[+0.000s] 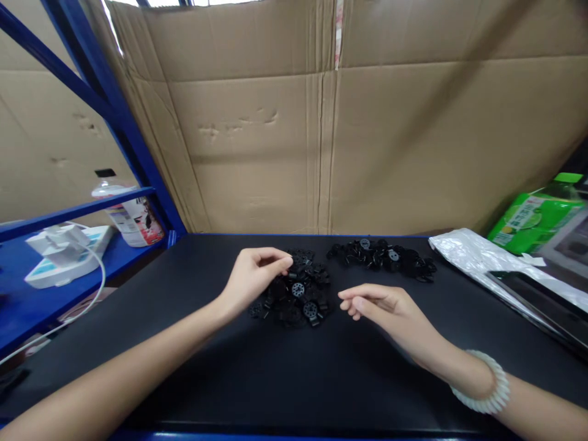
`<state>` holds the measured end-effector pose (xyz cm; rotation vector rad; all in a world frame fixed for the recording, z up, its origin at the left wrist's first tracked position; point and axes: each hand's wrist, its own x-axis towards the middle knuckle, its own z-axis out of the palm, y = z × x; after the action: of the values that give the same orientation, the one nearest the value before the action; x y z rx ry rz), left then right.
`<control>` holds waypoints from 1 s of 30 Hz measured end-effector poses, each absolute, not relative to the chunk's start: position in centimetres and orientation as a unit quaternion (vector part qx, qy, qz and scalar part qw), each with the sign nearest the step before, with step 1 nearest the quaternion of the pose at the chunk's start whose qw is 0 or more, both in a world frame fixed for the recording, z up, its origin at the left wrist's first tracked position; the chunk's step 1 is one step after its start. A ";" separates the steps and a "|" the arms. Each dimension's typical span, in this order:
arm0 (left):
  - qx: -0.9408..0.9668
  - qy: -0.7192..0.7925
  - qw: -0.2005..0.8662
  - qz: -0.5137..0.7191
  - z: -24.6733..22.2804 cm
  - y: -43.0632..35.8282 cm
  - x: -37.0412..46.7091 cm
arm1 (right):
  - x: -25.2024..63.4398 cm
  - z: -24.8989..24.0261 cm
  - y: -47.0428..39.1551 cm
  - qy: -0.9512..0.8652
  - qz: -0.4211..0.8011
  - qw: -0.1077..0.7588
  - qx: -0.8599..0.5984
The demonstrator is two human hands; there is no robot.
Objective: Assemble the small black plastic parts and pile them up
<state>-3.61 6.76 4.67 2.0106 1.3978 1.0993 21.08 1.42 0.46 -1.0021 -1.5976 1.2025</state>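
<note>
A heap of small black plastic parts (298,291), some with round perforated discs, lies in the middle of the black tabletop (294,373). My left hand (257,272) is at the heap's upper left edge, thumb and forefinger pinched together; what is between them, if anything, is too small to make out. To the right of the heap, my right hand (379,306) hovers with its fingers curled and thumb near the fingertips; nothing clear shows in it. Farther back on the right lies a second, longer heap of black parts (383,257).
At right are a silvery bag (463,245), a dark flat device (542,300) and a green package (528,220). On the left, a blue shelf (110,263) holds a white power strip (68,257) and a bottle (133,217). Cardboard (257,153) stands behind.
</note>
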 end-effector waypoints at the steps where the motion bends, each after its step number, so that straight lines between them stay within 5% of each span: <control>1: 0.736 0.511 0.215 0.388 4.9 7.5 -4.2 | 21.3 0.4 1.6 -0.637 0.478 0.447 -0.407; 15: 0.822 0.409 0.091 0.387 3.4 6.2 -2.9 | 28.3 4.4 6.2 -0.555 0.356 0.595 -0.459; 22: 0.926 0.231 0.173 0.243 1.2 0.6 0.0 | 33.9 5.9 7.7 -0.684 0.031 0.371 -0.627; 30: 0.928 0.210 0.177 0.252 0.5 0.5 0.1 | 35.5 5.5 7.7 -0.728 -0.002 0.240 -0.642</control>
<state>0.05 0.53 0.45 2.6256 0.5943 0.7138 35.45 7.74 5.47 -1.7568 -1.9922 -0.0055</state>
